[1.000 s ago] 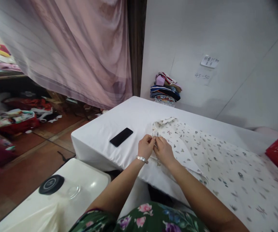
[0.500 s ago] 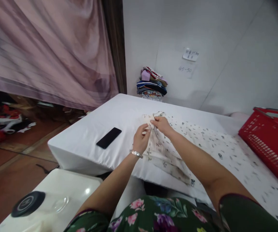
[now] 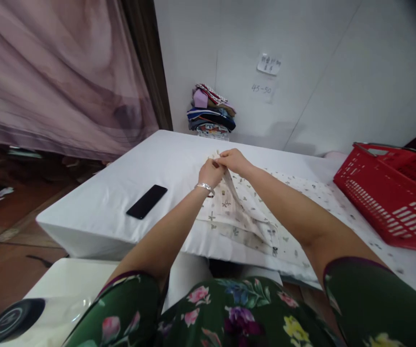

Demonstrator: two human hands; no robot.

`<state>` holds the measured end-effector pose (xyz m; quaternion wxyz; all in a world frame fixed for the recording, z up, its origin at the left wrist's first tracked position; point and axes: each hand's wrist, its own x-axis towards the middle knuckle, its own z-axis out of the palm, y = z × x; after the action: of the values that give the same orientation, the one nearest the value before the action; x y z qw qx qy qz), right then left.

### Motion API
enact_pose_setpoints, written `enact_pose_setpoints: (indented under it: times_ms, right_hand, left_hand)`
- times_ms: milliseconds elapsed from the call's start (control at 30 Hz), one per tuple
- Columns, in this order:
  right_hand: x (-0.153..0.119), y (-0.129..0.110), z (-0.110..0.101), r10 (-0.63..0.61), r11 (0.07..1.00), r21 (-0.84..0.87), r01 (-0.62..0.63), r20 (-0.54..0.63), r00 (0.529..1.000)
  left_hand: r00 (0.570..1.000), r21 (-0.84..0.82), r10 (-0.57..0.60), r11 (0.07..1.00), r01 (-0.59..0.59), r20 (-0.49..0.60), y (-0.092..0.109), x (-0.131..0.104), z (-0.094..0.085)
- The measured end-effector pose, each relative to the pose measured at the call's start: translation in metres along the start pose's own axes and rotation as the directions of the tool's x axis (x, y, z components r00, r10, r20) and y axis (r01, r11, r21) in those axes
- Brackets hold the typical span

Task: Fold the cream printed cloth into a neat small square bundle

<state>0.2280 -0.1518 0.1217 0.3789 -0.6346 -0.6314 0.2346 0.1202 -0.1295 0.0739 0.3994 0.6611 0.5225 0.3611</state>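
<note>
Both hands meet over the far middle of the white-covered counter (image 3: 96, 212), pinching the top edge of a pale printed garment (image 3: 244, 217). The left hand (image 3: 211, 172), with a silver bracelet (image 3: 205, 186) at the wrist, has its fingers closed on the cloth. The right hand (image 3: 234, 161) sits just beside it, touching or nearly touching, and its fingers are likewise curled shut on the same edge. The fingertips are small in the head view, so exactly which fold or fastening they grip cannot be told.

The garment is cream with small dark sprigs. Its upper edge is lifted slightly off the counter between the hands, and the rest lies spread flat toward the near right, passing under the right forearm and reaching the near edge of the counter.

A black phone (image 3: 147, 201) lies face down on the counter to the left of the hands, well apart from the garment. A red plastic basket (image 3: 392, 193) stands at the right end of the counter. At the far edge, against the white wall, sits a stack of folded clothes (image 3: 211, 112), and above it to the right a small paper note (image 3: 269, 64) is stuck to the wall. A pink curtain (image 3: 56, 77) hangs at the left. A white lidded box (image 3: 85, 284) stands below the counter at the near left.
</note>
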Motion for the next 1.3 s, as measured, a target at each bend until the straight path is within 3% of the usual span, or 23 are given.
enact_pose_setpoints:
  times_ms: [200,300,400,467,567,633,733,867,933,1067,1200,1300]
  right_hand:
    - [0.002,0.004,-0.012,-0.037,0.999,-0.033,0.032,-0.139,0.990]
    - [0.004,0.003,-0.022,-0.069,0.996,-0.059,0.061,-0.150,0.986]
    - [0.000,0.001,-0.034,-0.034,0.999,-0.030,0.029,-0.166,0.986]
    - [-0.010,0.005,-0.042,-0.011,1.000,-0.004,0.010,-0.168,0.986]
    - [-0.046,0.027,-0.052,0.021,0.999,-0.041,-0.027,-0.149,0.989]
    - [-0.085,0.051,-0.051,0.110,0.989,-0.088,-0.119,-0.107,0.988]
    - [-0.152,0.091,-0.036,0.286,0.956,-0.063,-0.287,-0.032,0.958]
    - [-0.217,0.125,-0.006,0.372,0.908,-0.177,-0.379,-0.071,0.925]
    - [-0.232,0.128,0.007,0.338,0.900,-0.250,-0.356,-0.113,0.934]
    - [-0.239,0.121,0.025,0.095,0.867,-0.466,-0.177,-0.194,0.976]
    - [-0.237,0.124,0.038,-0.044,0.781,-0.620,-0.074,-0.173,0.984]
    - [-0.239,0.133,0.040,-0.127,0.780,-0.626,-0.002,-0.161,0.979]
  left_hand:
    - [0.993,0.095,0.117,0.989,-0.115,-0.013,0.018,0.013,0.008]
    - [0.989,0.122,0.148,0.982,-0.145,-0.021,0.031,0.017,0.012]
    - [0.993,0.051,0.119,0.992,-0.119,0.001,0.042,0.023,0.013]
    - [0.999,-0.106,0.021,0.994,-0.017,0.033,0.050,0.030,0.010]
    - [0.987,-0.328,-0.130,0.932,0.156,0.098,0.064,0.043,0.002]
    - [0.979,-0.382,-0.165,0.902,0.199,0.120,0.075,0.052,-0.005]
    - [0.973,-0.408,-0.179,0.885,0.223,0.145,0.087,0.064,-0.011]
    - [0.968,-0.457,-0.161,0.859,0.233,0.190,0.096,0.076,-0.010]
    - [0.966,-0.483,-0.162,0.842,0.241,0.199,0.098,0.080,-0.008]
    - [0.967,-0.491,-0.171,0.836,0.244,0.189,0.101,0.083,-0.007]
    - [0.967,-0.489,-0.169,0.837,0.244,0.193,0.102,0.086,-0.008]
    - [0.966,-0.475,-0.164,0.846,0.242,0.199,0.103,0.088,-0.008]
